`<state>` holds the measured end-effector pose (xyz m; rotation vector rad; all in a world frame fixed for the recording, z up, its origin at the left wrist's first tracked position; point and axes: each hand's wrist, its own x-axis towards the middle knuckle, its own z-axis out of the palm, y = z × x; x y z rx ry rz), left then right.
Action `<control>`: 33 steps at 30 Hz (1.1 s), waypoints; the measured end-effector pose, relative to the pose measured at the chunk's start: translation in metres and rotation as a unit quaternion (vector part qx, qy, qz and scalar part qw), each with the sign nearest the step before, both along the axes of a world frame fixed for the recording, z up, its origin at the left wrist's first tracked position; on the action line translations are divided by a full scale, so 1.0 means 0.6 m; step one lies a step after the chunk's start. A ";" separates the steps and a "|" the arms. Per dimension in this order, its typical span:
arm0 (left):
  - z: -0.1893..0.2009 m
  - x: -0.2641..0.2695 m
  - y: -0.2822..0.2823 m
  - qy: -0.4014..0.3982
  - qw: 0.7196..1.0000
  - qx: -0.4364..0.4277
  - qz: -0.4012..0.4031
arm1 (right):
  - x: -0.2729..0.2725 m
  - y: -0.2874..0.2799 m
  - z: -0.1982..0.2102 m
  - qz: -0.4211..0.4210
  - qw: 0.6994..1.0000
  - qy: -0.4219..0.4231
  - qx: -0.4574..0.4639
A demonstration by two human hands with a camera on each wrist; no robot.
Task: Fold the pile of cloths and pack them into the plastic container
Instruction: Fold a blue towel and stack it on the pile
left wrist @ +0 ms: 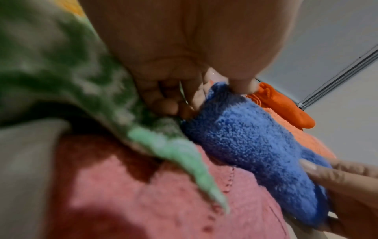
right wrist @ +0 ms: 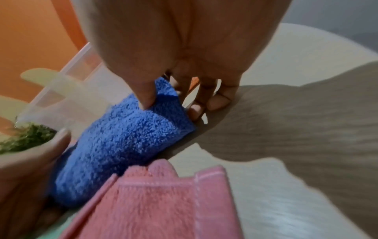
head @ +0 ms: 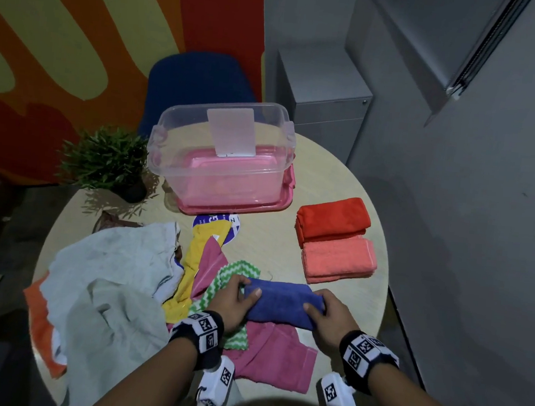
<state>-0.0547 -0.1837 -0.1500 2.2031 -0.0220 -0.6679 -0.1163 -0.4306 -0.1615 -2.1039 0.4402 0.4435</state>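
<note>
L hand (head: 235, 300) + R hand (head: 331, 312) each pinch an end of folded blue cloth (head: 281, 303), atop pile on table (head: 342, 183). Risk: fold springs open if either lets go; box (head: 222, 153) far.

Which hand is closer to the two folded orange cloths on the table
Right. The right hand grips the blue cloth at the end just below the folded orange cloths; the left hand grips its far end, beside the unfolded pile.
</note>
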 end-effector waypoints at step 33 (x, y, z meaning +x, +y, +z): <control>-0.024 0.052 -0.010 -0.070 0.988 0.095 -0.100 | 0.028 0.054 0.021 -0.057 0.996 0.048 -0.053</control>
